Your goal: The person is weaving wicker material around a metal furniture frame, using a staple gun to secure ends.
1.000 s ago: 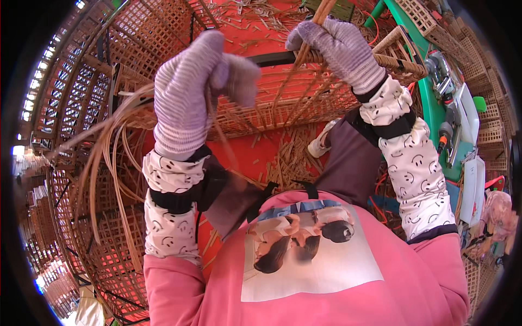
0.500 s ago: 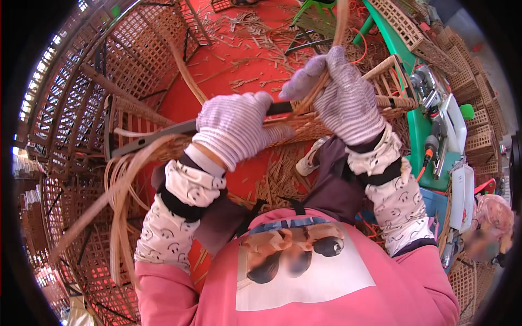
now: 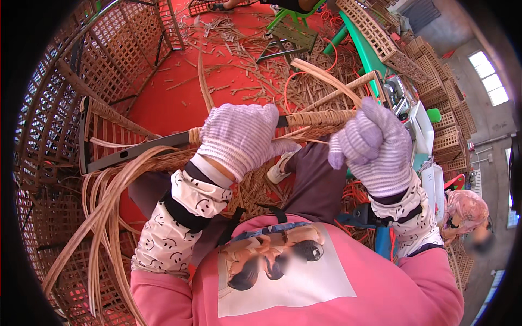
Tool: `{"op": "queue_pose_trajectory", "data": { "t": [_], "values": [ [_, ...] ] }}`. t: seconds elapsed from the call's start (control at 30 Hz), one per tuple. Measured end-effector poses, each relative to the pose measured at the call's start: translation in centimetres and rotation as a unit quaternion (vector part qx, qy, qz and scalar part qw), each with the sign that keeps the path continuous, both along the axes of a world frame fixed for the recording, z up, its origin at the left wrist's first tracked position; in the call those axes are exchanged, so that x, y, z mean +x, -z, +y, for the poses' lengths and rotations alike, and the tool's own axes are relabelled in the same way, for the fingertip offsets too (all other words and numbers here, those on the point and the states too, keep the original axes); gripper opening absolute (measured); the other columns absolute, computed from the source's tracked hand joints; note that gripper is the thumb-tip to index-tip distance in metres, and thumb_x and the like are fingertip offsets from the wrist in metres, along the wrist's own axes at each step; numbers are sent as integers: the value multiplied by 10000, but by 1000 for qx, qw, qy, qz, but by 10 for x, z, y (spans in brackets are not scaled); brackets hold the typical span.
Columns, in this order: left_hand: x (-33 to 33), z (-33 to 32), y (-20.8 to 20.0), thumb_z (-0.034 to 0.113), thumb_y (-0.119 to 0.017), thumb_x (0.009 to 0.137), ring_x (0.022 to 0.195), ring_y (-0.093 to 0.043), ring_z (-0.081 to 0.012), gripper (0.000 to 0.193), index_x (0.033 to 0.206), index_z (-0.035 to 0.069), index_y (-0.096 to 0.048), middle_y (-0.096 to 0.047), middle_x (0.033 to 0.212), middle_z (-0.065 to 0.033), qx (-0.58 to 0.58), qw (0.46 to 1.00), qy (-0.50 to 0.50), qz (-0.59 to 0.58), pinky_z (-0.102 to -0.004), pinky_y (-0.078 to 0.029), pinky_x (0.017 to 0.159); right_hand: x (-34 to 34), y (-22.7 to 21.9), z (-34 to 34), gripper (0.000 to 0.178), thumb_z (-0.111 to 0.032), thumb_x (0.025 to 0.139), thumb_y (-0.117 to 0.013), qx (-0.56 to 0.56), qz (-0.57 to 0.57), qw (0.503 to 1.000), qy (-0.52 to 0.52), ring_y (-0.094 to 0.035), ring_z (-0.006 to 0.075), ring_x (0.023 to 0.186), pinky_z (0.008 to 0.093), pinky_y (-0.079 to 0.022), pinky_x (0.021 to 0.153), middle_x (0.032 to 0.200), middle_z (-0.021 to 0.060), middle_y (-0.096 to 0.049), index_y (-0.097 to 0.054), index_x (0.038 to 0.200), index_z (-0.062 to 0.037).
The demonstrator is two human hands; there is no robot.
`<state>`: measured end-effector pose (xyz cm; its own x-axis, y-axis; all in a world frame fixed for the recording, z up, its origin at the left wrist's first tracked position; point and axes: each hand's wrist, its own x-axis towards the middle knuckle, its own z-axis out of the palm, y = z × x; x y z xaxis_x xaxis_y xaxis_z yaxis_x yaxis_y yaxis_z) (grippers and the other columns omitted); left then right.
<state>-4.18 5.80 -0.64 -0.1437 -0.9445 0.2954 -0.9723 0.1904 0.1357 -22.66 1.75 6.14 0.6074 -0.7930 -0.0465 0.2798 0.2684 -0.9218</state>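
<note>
A long basket frame [image 3: 133, 156] lies across my lap, its dark flat bar partly wrapped in tan cane. My left hand [image 3: 239, 136], in a striped lilac glove, is closed round the bar near its middle. To the right of it, tight cane coils [image 3: 319, 118] cover the rim. My right hand [image 3: 375, 146], gloved alike, is closed in a fist on a cane strip [image 3: 329, 80], whose loose end sticks out up and left. A thin length of cane runs from the rim toward this fist. The woven side of the basket shows below the bar.
A bundle of loose cane strips [image 3: 103, 223] hangs over the frame's left end. Tall woven lattice panels [image 3: 117, 54] stand at left. Cane scraps litter the red floor [image 3: 163, 89]. A green stool [image 3: 293, 35], a green table [image 3: 361, 49] and another person [image 3: 467, 209] are around me.
My right hand has moved right and down, away from the rim, with the cane strip. More coiled cane shows on the rim. My left hand keeps its hold, and the view has shifted.
</note>
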Motion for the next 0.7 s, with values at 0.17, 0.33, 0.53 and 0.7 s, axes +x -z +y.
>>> {"op": "queue_pose_trajectory", "data": {
  "t": [0.17, 0.33, 0.53, 0.7],
  "values": [
    [11, -6, -11, 658, -567, 725, 568, -629, -273, 580, 810, 86, -526, -605, 618, -98, 0, 999, 35, -24, -396, -485, 494, 17, 5, -9, 75, 40, 840, -496, -205, 53, 976, -49, -514, 146, 470, 285, -471, 474, 574, 36, -460, -507, 777, 1],
    [26, -25, -12, 652, -550, 748, 626, -640, -310, 592, 960, 100, -526, -625, 668, -125, 23, 996, 55, -60, -421, -496, 545, 35, 12, -20, 318, -214, 944, -434, -124, -10, 991, -43, -427, 141, 413, 314, -452, 451, 565, 29, -444, -470, 686, -32],
    [34, -44, -27, 689, -581, 703, 736, -656, -299, 647, 951, 92, -615, -653, 750, -120, 91, 994, -12, -58, -424, -515, 649, 41, 15, -38, 342, -261, 934, -441, -2, -107, 994, -36, -327, 141, 382, 371, -450, 441, 486, 8, -337, -435, 635, -97],
    [4, -28, -12, 677, -588, 686, 565, -628, -252, 575, 751, 106, -554, -606, 614, -82, 15, 1000, -3, -22, -387, -484, 504, 34, 10, -44, 370, -293, 935, -451, 13, -115, 993, -34, -336, 146, 380, 363, -436, 447, 469, 12, -329, -415, 618, -104]
  ]
}}
